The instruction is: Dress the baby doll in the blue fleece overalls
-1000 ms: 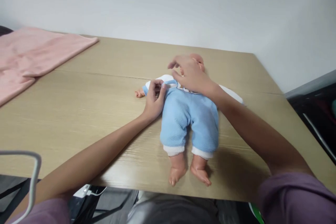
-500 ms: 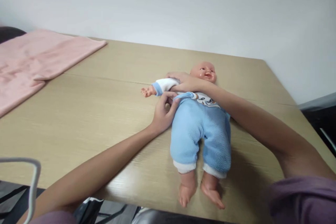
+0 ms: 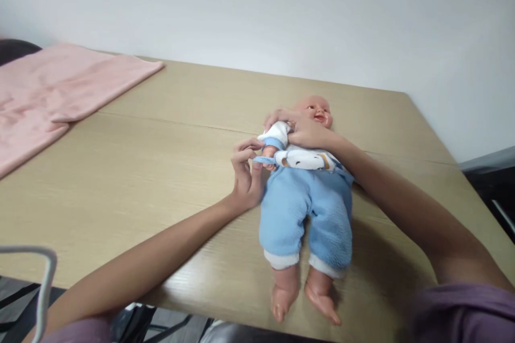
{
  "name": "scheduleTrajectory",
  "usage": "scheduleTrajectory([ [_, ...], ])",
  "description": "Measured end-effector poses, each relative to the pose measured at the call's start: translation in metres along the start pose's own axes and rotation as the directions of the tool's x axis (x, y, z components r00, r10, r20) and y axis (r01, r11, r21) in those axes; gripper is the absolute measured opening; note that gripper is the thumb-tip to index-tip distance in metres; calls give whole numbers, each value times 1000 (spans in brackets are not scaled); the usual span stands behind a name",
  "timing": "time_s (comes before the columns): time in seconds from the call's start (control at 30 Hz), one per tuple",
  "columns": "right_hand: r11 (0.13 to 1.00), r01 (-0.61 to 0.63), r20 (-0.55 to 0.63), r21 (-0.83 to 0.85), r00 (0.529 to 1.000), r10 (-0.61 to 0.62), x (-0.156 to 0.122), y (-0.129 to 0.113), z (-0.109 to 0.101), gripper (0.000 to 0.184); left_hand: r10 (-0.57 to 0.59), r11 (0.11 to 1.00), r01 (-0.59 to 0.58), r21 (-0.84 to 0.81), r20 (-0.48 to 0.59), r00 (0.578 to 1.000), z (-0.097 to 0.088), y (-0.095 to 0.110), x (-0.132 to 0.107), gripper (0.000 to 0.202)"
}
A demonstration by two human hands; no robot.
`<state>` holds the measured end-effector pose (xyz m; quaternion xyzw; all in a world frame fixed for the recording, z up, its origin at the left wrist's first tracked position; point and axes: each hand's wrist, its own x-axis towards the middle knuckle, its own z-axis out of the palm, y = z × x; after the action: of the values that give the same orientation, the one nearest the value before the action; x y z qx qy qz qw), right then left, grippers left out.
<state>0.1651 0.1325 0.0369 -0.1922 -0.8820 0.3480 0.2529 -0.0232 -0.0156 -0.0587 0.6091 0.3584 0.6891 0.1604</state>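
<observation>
A baby doll [image 3: 286, 289] lies on its back on the table, its head away from me and its bare feet towards me. It wears light blue fleece trousers [image 3: 306, 209] and a white top with blue trim. My left hand [image 3: 247, 177] pinches the hem of the doll's top [image 3: 300, 159], which is pulled up with its printed front folded. My right hand [image 3: 308, 129] reaches over the chest and grips the doll's white sleeve [image 3: 277, 134]. The doll's small hand [image 3: 269, 156] points down behind the hem. My right forearm covers the doll's other arm.
The wooden table [image 3: 161, 171] meets a pale wall [image 3: 257, 16] at the back. A pink cloth [image 3: 72, 86] is spread at the far left. A white cable [image 3: 48, 278] curves at the lower left, and dark objects [image 3: 491, 187] stand past the right edge.
The doll's arm, stretched out to the left before, is now bent down against its side under my right hand. My left hand has lifted the top's hem outwards over the doll's hand.
</observation>
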Motion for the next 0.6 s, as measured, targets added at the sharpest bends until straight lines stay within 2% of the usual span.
scheduleTrajectory([
  [0.1, 997, -16, -90, -74, 996, 9, -18, -6, 2, 46, -214, 973, 213, -85, -10, 977, 3, 0, 4, 42],
  [0.2, 984, -134, -119, -117, 986, 120, -40, -23, -2, 45, -384, 917, 381, -119, -1, 924, 5, -2, 9, 44],
  [0.27, 968, -206, -64, -144, 978, 199, -51, -39, -7, 36, -418, 902, 415, -120, -8, 908, 6, -4, 13, 44],
  [0.33, 954, -260, 21, -151, 964, 266, -58, -54, -11, 45, -433, 896, 427, -120, -19, 901, 6, -6, 15, 43],
  [0.4, 944, -305, 53, -125, 948, 313, -61, -63, -13, 54, -457, 882, 452, -136, -10, 889, 7, -11, 16, 44],
  [0.5, 925, -381, -66, 16, 922, 381, -62, -61, -7, 54, -522, 832, 513, -211, 13, 853, 7, -20, 18, 41],
  [0.6, 843, -423, -188, 332, 846, 499, -62, -45, 4, 58, -640, 721, 630, -289, 70, 765, 7, -28, 24, 29],
])
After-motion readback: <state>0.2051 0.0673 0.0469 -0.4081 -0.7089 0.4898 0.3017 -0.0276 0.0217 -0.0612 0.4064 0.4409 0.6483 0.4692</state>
